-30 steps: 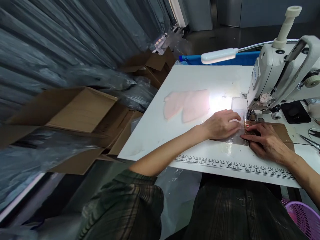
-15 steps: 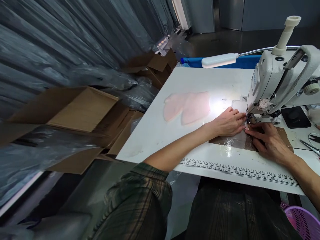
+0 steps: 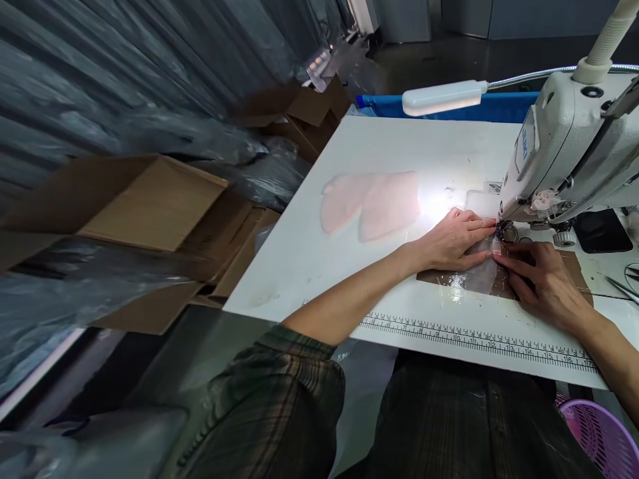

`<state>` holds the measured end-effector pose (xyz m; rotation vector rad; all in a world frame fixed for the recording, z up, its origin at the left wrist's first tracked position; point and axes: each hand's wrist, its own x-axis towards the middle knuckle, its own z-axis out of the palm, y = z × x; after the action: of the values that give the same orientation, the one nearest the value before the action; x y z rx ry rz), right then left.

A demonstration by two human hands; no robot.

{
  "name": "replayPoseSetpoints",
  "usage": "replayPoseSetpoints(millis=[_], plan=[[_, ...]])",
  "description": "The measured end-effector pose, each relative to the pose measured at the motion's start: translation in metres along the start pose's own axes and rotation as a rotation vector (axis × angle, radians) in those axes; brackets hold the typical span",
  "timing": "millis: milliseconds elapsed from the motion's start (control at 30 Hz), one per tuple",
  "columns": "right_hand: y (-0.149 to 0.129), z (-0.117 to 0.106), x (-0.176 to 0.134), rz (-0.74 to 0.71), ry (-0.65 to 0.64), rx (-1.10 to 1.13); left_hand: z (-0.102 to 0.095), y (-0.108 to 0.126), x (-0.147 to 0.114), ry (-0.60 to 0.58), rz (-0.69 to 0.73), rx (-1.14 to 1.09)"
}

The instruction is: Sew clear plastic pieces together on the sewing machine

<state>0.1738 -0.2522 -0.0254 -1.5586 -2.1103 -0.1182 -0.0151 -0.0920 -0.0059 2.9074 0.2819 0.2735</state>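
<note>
White laminate covered the desk point(image 3: 379, 143), and along its near edge ran a printed ruler point(image 3: 479, 338) whose inch numbers climbed toward the right, the figures from about 8 up to 16 being just legible. On the pale sewing machine point(image 3: 559, 153) a small blue brand mark sat on the end of the head, too blurred to read. A clear plastic piece point(image 3: 474, 276) lay flat on a brown cardboard sheet point(image 3: 499, 283) just in front of the needle; the cardboard's long axis ran left to right, roughly parallel to the ruler, and the glossy plastic reached from the near edge of the cardboard up toward the presser foot point(image 3: 504, 231). The left hand point(image 3: 452, 239) lay flat with fingers extended, palm down, pressing on the plastic, its fingertips right beside the presser foot; the plastic sat under and just to the near side of that hand. The right hand point(image 3: 542, 283) rested on the cardboard to the right of the plastic, fingers bent and pinching the plastic's right edge, its fingertips touching or nearly touching those of the left. A white gooseneck lamp point(image 3: 442, 98) hung above the far side of the desk and threw a bright patch beside two pale pink fabric pieces point(image 3: 372, 203) lying flat, well left of the hands. Open cardboard boxes point(image 3: 144, 213) stood off the left of the desk, and a purple basket point(image 3: 599, 429) showed at the lower right.
</note>
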Motion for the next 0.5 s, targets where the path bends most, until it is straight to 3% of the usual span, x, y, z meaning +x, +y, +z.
replayPoseSetpoints(millis=[500], plan=[[0.0050, -0.0008, -0.0008, 0.022, -0.029, 0.045, 0.0055, 0.0005, 0.0013, 0.044, 0.030, 0.080]])
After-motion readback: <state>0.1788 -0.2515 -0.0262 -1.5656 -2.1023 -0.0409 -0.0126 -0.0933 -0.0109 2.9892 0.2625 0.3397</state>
